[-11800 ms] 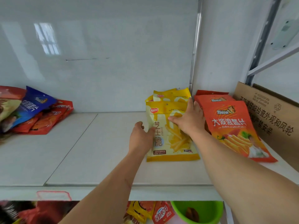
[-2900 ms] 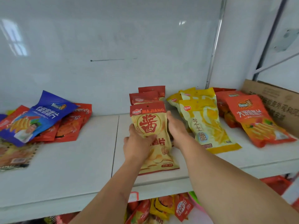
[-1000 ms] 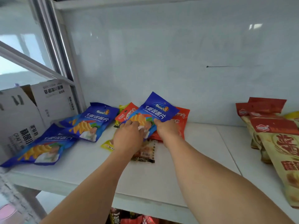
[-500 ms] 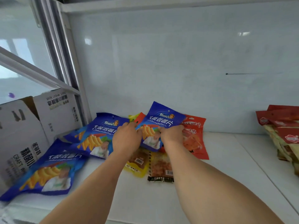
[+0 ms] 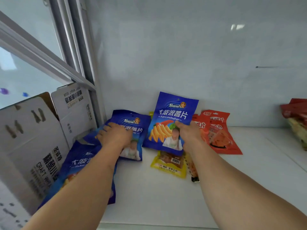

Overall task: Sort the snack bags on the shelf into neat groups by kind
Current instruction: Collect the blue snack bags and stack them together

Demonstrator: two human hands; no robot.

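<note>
Blue and glossy, the chip bag (image 5: 172, 122) in the right hand (image 5: 189, 135) is lifted clear of the shelf (image 5: 166, 205), nearly upright, its front to the camera: white characters, a picture of ridged yellow chips and a small figure below them. The right hand grips it at its right edge, thumb on the front and the other fingers behind.

Just left of this lifted bag lies a second blue bag (image 5: 132, 138) of the same kind, flat against the back corner. The left hand (image 5: 114, 135) rests on it with spread, straight fingers, pressing and not grasping. A third blue bag (image 5: 78, 168) lies further left and nearer the camera, partly under the left forearm.

Directly below the lifted bag lie a yellow packet (image 5: 169, 165) and a dark-edged packet (image 5: 193, 170), both partly covered. Just right of the lifted bag, red bags (image 5: 219, 135) overlap loosely. Far right of it, at the frame edge, a stack of red-topped bags (image 5: 297, 117) appears already grouped.

I judge the blue kind is now being gathered on the left; the lifted bag must yet join the other two. The red bags and small packets remain mixed, so a good part is left. A cardboard box (image 5: 33, 143) stands left of the blue bags.
</note>
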